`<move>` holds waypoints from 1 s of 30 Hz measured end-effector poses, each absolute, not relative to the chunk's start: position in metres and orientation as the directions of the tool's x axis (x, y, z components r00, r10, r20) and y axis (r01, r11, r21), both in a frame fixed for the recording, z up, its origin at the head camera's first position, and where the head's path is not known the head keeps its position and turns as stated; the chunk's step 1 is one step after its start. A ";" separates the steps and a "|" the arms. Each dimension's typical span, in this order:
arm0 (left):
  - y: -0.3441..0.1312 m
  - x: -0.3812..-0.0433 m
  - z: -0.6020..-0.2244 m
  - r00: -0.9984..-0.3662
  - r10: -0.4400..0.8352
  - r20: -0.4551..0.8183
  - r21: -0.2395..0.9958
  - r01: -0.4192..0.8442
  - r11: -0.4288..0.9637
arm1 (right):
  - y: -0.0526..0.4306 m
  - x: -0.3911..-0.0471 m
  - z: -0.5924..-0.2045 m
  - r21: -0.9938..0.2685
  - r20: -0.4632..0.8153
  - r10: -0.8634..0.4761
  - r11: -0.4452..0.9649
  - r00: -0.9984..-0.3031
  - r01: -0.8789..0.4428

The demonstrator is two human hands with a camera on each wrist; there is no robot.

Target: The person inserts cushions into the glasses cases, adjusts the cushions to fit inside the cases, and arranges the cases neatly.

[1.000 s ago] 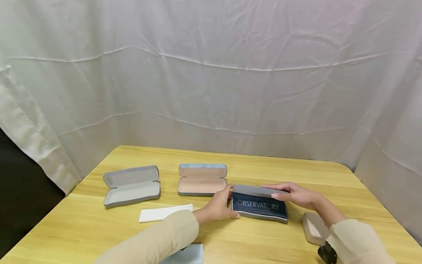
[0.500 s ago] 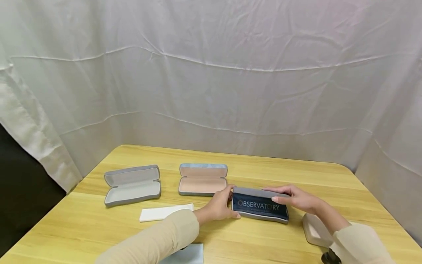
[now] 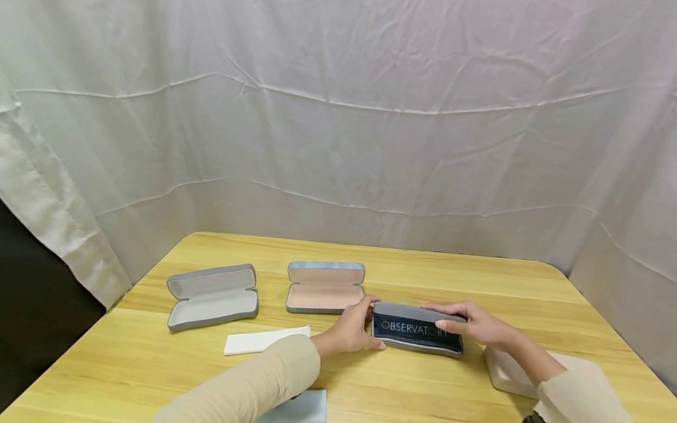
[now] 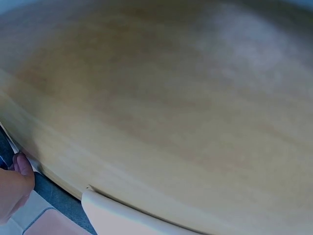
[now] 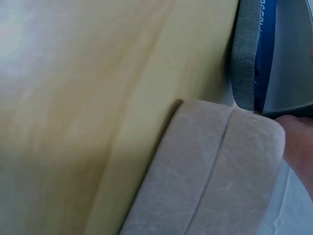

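Note:
A grey glasses case (image 3: 388,309) stands at the table's middle right with its lid partly raised. Dark blue cloth (image 3: 407,332) printed "OBSERVATORY" shows in its opening; a blue strip of it is also visible in the right wrist view. My left hand (image 3: 346,330) grips the case's left end, thumb at the front edge and fingers behind. At the right end, my right hand (image 3: 486,328) holds the lid between thumb and fingers, the thumb over its front edge. In the left wrist view only part of my left hand (image 4: 14,186) appears, at the lower left.
Two opened glasses cases lie behind and left, one grey (image 3: 211,305) and one pink-lined (image 3: 325,294). A folded white cloth (image 3: 261,341) and a light blue cloth (image 3: 301,408) lie nearer. A closed beige case (image 5: 210,161) sits under my right forearm.
The lid of the grey case has come down slightly, with my right hand following it. My left hand has stayed at the left end.

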State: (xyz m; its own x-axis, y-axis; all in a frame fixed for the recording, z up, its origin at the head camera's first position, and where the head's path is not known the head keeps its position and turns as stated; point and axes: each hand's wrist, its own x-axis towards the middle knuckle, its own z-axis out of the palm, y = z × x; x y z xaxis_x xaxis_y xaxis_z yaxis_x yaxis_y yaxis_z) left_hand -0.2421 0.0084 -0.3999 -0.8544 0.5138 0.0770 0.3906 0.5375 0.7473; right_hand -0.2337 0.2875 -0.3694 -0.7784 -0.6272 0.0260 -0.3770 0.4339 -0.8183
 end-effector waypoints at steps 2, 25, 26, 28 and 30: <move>0.008 -0.242 -0.399 -0.851 0.518 0.081 0.750 0.394 0.531 | 0.287 -0.233 -0.370 -0.803 0.056 -0.632 0.432 -0.773 -0.411; 0.005 -0.243 -0.399 -0.825 0.559 0.086 0.728 0.435 0.530 | 0.279 -0.215 -0.378 -0.486 0.262 -0.612 0.584 -0.746 -0.650; 0.005 -0.243 -0.399 -0.824 0.559 0.088 0.728 0.437 0.529 | 0.279 -0.214 -0.378 -0.482 0.265 -0.612 0.585 -0.745 -0.652; 0.005 -0.244 -0.399 -0.822 0.561 0.093 0.727 0.441 0.526 | 0.278 -0.213 -0.379 -0.479 0.274 -0.612 0.582 -0.742 -0.657; 0.005 -0.245 -0.400 -0.822 0.562 0.097 0.727 0.444 0.524 | 0.278 -0.212 -0.379 -0.473 0.284 -0.611 0.582 -0.739 -0.662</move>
